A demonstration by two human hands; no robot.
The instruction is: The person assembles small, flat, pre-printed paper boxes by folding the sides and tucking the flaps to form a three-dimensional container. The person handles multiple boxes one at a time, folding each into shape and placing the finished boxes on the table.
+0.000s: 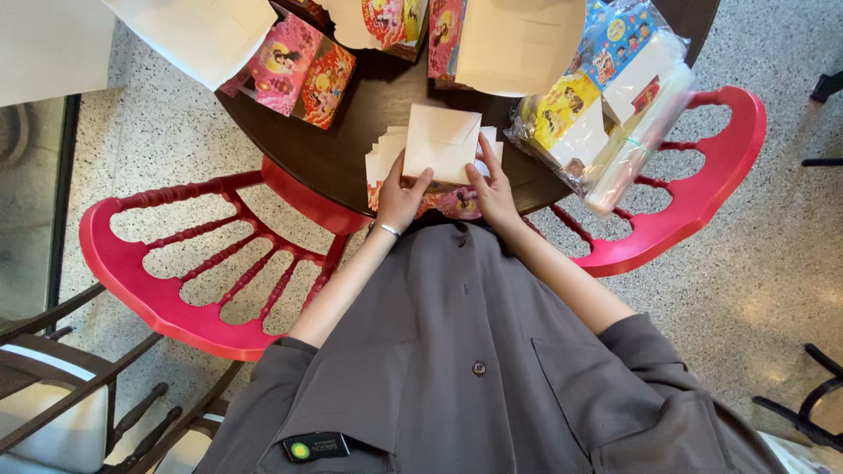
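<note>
My left hand and my right hand both hold a white folded card or envelope at the near edge of a dark round table. The left thumb lies on the card's lower left corner, and the right fingers grip its right edge. Under it lies a fanned stack of white cards, with pink printed sheets showing beneath my hands. A bracelet circles my left wrist.
Colourful printed cartons and large white sheets cover the far side of the table. A clear plastic bag of bright packs lies at the right. Red chairs flank me on a speckled floor, with dark chairs at the lower left.
</note>
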